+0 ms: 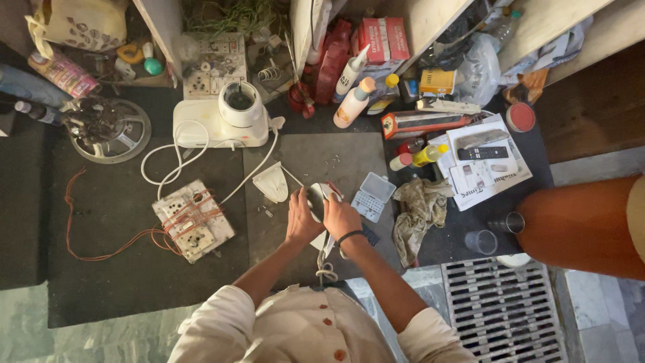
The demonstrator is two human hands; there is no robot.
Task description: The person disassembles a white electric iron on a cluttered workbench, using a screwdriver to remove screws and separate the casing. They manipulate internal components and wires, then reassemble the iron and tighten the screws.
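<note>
Small white appliance body [317, 199], rounded, gripped between both hands at frame centre, mostly hidden by fingers. Its white cord [327, 259] trails toward 6 o'clock, knotted near the person's chest.

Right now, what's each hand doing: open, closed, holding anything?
Left hand: closed on the left side of the small grey-white appliance.
Right hand: closed on the right side of the same appliance; its cord hangs below.

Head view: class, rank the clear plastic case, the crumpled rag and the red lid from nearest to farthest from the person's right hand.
From the right hand:
1. Clear plastic case, just beside it, toward the rag.
2. Crumpled rag, past the case.
3. Red lid, far off by the papers.
</note>
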